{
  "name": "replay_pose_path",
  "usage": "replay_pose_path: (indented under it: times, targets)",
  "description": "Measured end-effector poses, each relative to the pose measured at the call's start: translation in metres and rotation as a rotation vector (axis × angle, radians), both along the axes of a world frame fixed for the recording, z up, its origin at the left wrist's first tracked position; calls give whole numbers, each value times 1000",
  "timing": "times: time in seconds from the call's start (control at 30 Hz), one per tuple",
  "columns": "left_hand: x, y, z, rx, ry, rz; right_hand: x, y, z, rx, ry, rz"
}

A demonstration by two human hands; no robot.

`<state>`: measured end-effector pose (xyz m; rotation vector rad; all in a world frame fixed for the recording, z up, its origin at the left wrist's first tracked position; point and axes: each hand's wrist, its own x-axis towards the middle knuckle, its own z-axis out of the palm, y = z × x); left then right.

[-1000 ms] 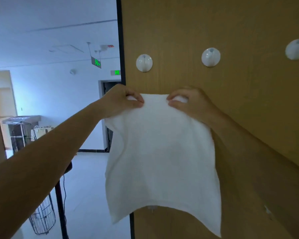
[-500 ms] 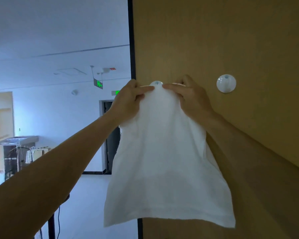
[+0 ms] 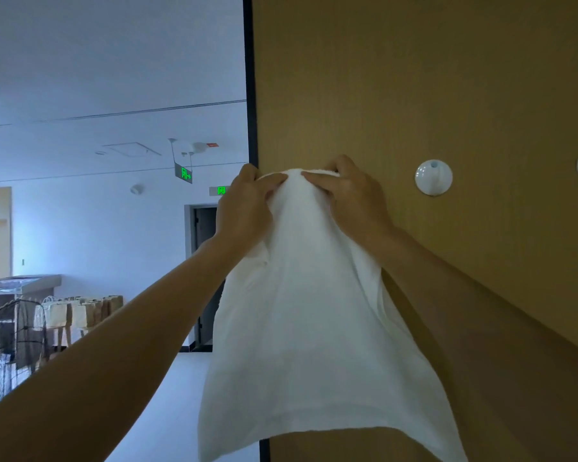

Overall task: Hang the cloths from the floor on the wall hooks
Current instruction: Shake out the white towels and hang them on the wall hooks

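The tan wood-grain wall panel (image 3: 447, 78) filled the right side, smooth and matte. Against it hung the white cloth (image 3: 314, 328), soft and finely napped, its top bunched into a rounded hump and its lower part flaring wide. A second before, it had been stretched flat below the hooks; now it sat at their height, covering the leftmost one. The left hand (image 3: 244, 208) and right hand (image 3: 354, 201) each pinched the bunched top, thumbs nearly meeting. Further right sat a round, glossy white hook (image 3: 433, 177).

Arms raised, left hand (image 3: 244, 208) and right hand (image 3: 352, 203) pinch the cloth (image 3: 314, 328) side by side.
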<state>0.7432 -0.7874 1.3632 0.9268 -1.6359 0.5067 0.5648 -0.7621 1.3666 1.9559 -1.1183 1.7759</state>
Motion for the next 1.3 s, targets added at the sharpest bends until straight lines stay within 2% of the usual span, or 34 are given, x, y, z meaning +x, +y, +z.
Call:
replay_pose_path:
  times: [0.17,0.37,0.43,0.5,0.57,0.63,0.73,0.83,0.97,1.07,1.17,1.3]
  targets:
    - [-5,12,-13,59,-33,-15,-1,-7,-15,-138,266,-169]
    - [-14,29,-10,205,5,-74,6,6,-18,65,172,-56]
    - [-13,31,-13,190,-10,-26,7,10,-18,115,151,-39]
    - [-13,31,-17,108,-92,135,6,12,-19,78,175,-148]
    - [-14,31,-19,44,-178,269,5,13,-20,-5,255,-348]
    - [-16,33,-18,55,-202,217,6,15,-20,6,301,-432]
    - [-19,37,-18,202,-110,38,13,20,-19,137,233,-290]
    - [-22,40,-20,294,-64,-23,19,24,-22,241,108,-177]
    - [-20,41,-20,431,4,-172,24,27,-29,267,-38,-20]
    - [-17,38,-26,399,-52,-104,22,31,-37,222,-60,26]
    - [-15,37,-34,280,-156,10,17,34,-44,167,-35,26]
    - [-9,38,-41,321,-144,-135,11,37,-51,206,-51,130]
